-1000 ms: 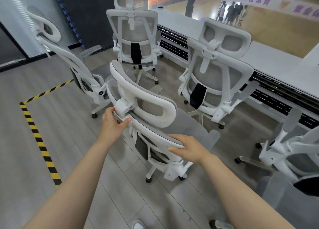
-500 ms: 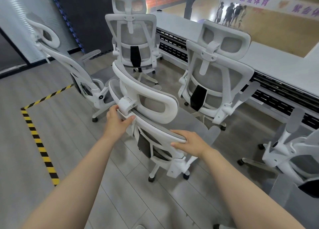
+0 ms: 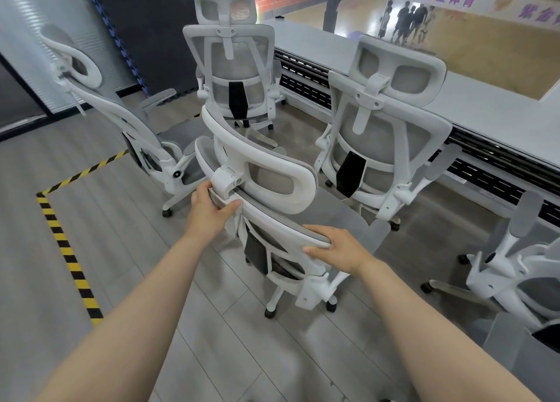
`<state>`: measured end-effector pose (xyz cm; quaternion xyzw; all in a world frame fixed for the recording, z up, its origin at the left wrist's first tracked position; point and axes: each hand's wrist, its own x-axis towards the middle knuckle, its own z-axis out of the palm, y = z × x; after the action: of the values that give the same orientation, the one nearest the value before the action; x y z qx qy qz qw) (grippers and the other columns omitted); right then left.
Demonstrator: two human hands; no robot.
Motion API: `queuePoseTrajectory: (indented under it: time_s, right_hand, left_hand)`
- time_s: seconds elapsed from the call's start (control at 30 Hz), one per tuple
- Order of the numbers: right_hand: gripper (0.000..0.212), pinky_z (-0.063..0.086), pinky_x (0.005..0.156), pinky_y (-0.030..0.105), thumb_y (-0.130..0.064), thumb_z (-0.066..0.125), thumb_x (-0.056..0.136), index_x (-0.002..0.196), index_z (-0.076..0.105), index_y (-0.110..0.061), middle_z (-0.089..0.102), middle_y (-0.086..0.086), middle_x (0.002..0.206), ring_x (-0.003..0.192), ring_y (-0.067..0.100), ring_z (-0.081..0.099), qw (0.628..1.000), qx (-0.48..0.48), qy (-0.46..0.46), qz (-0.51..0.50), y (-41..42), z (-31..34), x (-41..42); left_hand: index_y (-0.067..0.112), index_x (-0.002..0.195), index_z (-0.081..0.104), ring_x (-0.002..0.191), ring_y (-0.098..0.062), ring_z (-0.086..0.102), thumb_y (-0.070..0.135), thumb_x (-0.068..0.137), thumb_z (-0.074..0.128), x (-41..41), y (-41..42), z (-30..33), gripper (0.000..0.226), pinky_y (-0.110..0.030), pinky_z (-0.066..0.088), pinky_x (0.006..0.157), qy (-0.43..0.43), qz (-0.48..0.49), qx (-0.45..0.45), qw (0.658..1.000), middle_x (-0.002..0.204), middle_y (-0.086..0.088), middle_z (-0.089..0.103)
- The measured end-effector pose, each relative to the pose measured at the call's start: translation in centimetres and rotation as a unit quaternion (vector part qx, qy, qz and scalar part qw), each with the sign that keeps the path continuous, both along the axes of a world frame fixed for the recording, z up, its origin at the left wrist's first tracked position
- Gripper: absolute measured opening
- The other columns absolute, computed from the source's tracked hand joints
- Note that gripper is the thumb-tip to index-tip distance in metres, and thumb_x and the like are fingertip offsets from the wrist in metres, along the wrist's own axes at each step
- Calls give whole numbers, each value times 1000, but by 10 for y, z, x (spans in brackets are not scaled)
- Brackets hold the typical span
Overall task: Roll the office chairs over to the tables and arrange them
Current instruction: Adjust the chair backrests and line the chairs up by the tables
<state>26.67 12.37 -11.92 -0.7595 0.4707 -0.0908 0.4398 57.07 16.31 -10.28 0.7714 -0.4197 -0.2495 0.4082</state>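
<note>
A white office chair with grey mesh [image 3: 272, 171] stands right in front of me, its back towards me. My left hand [image 3: 209, 209] grips the backrest's top edge just below the headrest bracket. My right hand [image 3: 336, 248] grips the right end of that same top edge. Two more white chairs, one at the back centre [image 3: 230, 65] and one at the right [image 3: 385, 122], face a long grey table [image 3: 485, 110] that runs along the right side.
A reclined chair [image 3: 121, 119] stands at the left, another chair [image 3: 515, 268] at the far right. Yellow-black tape [image 3: 65, 244] marks the grey plank floor on the left. A glass wall behind the table shows people in a hall.
The chair I hold has rolled a little forward and to the right, closer to the other chairs. Both hands have kept their grip on the backrest.
</note>
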Motion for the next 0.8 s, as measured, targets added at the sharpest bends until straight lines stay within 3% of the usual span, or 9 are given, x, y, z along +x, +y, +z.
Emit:
queuePoseTrajectory:
  time_s: [0.13,0.3,0.47,0.6,0.67,0.73,0.8]
  right_hand:
    - [62,33,110,25,-54,68,83,140,48,-41,50,-21,142,131,-1,43,1000,-4,6,0,-2,-1,2]
    - [63,32,112,26,-56,66,84,141,46,-41,48,-19,145,136,2,40,1000,-12,10,-5,5,-5,2]
    - [62,32,110,24,-56,66,85,141,45,-41,47,-19,145,135,3,40,1000,-10,19,-1,6,0,6]
    - [63,32,108,22,-55,66,85,142,45,-40,47,-23,143,134,1,40,999,-4,31,-6,8,3,6]
    - [59,33,103,19,-52,67,85,140,47,-38,49,-29,132,129,0,44,999,-2,38,-17,10,6,9]
    - [58,38,102,22,-51,68,85,137,49,-35,52,-26,125,124,3,48,998,-2,40,-41,14,7,12]
    - [68,38,105,27,-55,68,83,141,43,-32,50,-15,136,129,9,45,996,5,36,-80,21,7,14]
  left_hand:
    - [22,133,40,110,-11,47,42,77,77,1,-3,0,70,-33,41,98,-7,1,-1,1000,138,0,39]
    - [23,126,43,112,-13,51,41,75,78,5,-2,-1,65,-44,47,99,-6,-7,-5,1000,130,3,42]
    - [21,127,43,110,-13,48,41,76,78,6,0,3,66,-46,47,100,-8,-6,1,1000,132,0,43]
    - [32,124,39,107,-19,59,64,62,73,7,3,6,77,-47,49,96,13,-15,22,1000,132,3,45]
    - [35,125,37,109,-21,60,71,57,68,9,4,5,82,-48,49,95,27,-20,22,999,134,5,44]
    - [31,131,35,116,-23,56,63,67,71,8,6,5,80,-48,47,99,32,-25,15,999,139,3,44]
    - [25,141,31,125,-24,50,52,79,69,4,9,7,78,-46,44,102,15,-36,7,999,143,1,44]
